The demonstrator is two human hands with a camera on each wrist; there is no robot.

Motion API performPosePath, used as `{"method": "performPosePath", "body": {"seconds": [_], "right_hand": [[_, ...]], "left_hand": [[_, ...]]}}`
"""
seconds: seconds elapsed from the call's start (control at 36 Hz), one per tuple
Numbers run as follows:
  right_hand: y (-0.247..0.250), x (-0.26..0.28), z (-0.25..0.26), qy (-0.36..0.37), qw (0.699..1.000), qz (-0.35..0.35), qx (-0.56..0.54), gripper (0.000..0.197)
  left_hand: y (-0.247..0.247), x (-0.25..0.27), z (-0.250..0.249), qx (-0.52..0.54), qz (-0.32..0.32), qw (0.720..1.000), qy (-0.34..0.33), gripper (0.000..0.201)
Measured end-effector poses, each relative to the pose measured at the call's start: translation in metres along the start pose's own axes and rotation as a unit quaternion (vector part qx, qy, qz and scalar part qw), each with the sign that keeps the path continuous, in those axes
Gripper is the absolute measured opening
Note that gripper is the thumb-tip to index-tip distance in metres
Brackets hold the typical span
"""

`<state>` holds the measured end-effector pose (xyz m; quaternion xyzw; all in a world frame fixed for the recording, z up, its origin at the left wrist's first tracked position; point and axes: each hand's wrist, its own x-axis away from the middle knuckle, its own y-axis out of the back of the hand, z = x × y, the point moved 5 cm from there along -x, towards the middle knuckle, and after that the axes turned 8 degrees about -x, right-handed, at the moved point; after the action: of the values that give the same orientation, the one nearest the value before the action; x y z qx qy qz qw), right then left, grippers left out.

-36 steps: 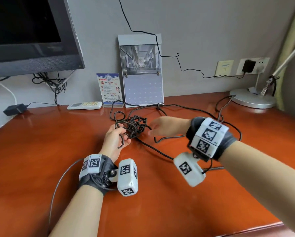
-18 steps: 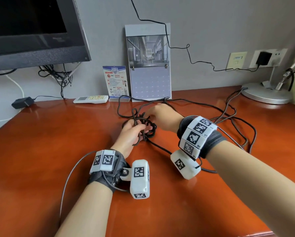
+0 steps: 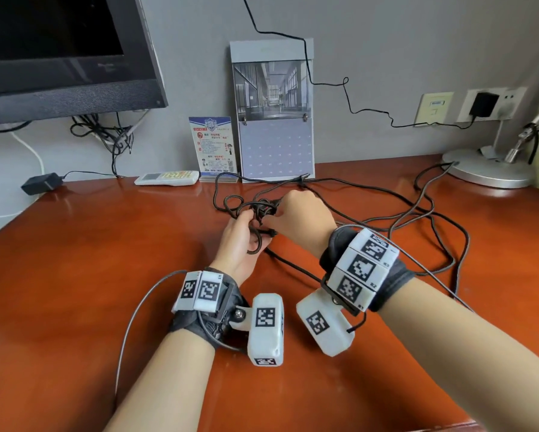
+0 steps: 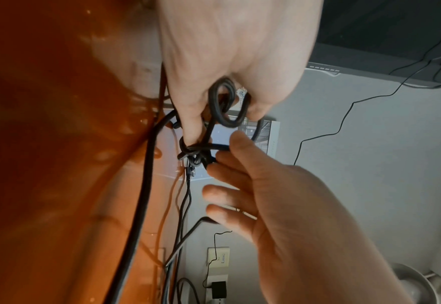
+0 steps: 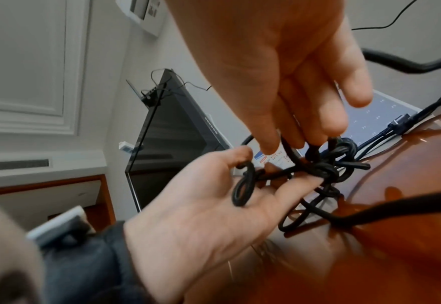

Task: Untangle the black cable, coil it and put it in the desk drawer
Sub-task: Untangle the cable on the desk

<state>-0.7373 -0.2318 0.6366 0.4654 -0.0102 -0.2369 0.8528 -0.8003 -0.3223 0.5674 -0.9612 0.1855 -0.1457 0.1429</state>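
Cable knot held between two hands at mid-table

Black cable (image 3: pixel 371 218): tangled, uncoiled. A tight knot sits toward the back edge of the table (image 3: pixel 74 275), about midway along it, lifted slightly between both hands. Loose runs trail from the knot across the right half of the table toward the right back corner, and one loop lies just left of the knot. One strand passes under the right wrist toward the front.

Left hand (image 3: pixel 240 241): palm turned up, below and in front of the knot. Its grip is curled on the cable; in the left wrist view the thumb and fingers pinch a small loop, with a finger reaching to the knot.

Right hand (image 3: pixel 302 216): back of hand up, behind and right of the knot. In the right wrist view its fingertips (image 5: pixel 331 125) press together on strands at the top of the knot; the remaining fingers are loosely spread.

Along the back edge, left to right: black adapter (image 3: pixel 42 183), white remote (image 3: pixel 166 178), small printed card (image 3: pixel 213 148), standing calendar (image 3: pixel 274 120), round lamp base (image 3: pixel 488 169). Monitor (image 3: pixel 62 51) above the left back corner. Wall sockets (image 3: pixel 486 104) above the right back corner, one with a black plug.
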Motion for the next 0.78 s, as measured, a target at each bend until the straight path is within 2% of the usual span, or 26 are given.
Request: {"method": "performPosePath", "body": {"seconds": [0.06, 0.11, 0.14, 0.19, 0.28, 0.42, 0.47, 0.56, 0.61, 0.67, 0.69, 0.72, 0.78], "right_hand": [[0.001, -0.001, 0.003, 0.006, 0.998, -0.022, 0.056, 0.034], [0.000, -0.002, 0.007, 0.016, 0.995, -0.032, 0.089, 0.017], [-0.001, -0.004, 0.006, 0.015, 0.995, -0.033, 0.097, 0.016], [-0.004, -0.006, 0.002, 0.001, 0.996, -0.022, 0.084, 0.016], [-0.006, -0.004, -0.003, -0.002, 0.999, 0.005, 0.035, 0.012], [-0.007, 0.004, -0.006, 0.064, 0.997, 0.052, -0.006, 0.012], [-0.008, 0.005, -0.006, 0.082, 0.994, 0.069, -0.001, 0.022], [-0.007, 0.008, -0.005, 0.102, 0.992, 0.080, 0.001, 0.028], [-0.006, 0.009, -0.004, 0.117, 0.990, 0.082, -0.006, 0.033], [-0.004, 0.010, -0.004, 0.139, 0.986, 0.086, -0.025, 0.036], [-0.003, 0.011, -0.005, 0.152, 0.984, 0.091, -0.035, 0.035], [-0.002, 0.012, -0.005, 0.163, 0.981, 0.096, -0.045, 0.032], [0.000, 0.012, -0.008, 0.171, 0.977, 0.105, -0.069, 0.022]], "left_hand": [[-0.003, 0.004, 0.000, 0.006, 0.008, 1.000, 0.004, 0.037], [-0.005, 0.006, 0.001, 0.011, 0.018, 1.000, 0.006, 0.037], [-0.006, 0.007, 0.000, 0.012, 0.021, 1.000, 0.005, 0.034], [-0.008, 0.010, -0.001, -0.011, 0.023, 1.000, -0.008, 0.026], [-0.004, 0.014, -0.005, -0.101, -0.009, 0.994, -0.032, 0.008], [0.003, 0.012, -0.010, -0.173, -0.083, 0.977, -0.088, 0.035], [0.007, 0.014, -0.014, -0.222, -0.141, 0.957, -0.122, 0.051], [0.018, 0.020, -0.027, -0.283, -0.241, 0.909, -0.190, 0.081], [0.022, 0.026, -0.039, -0.341, -0.273, 0.861, -0.263, 0.079], [0.018, 0.026, -0.048, -0.427, -0.229, 0.811, -0.327, 0.048], [0.014, 0.024, -0.050, -0.470, -0.186, 0.792, -0.343, 0.027], [0.011, 0.022, -0.050, -0.499, -0.137, 0.780, -0.352, 0.015], [0.008, 0.017, -0.047, -0.500, -0.052, 0.796, -0.338, 0.025]]}}
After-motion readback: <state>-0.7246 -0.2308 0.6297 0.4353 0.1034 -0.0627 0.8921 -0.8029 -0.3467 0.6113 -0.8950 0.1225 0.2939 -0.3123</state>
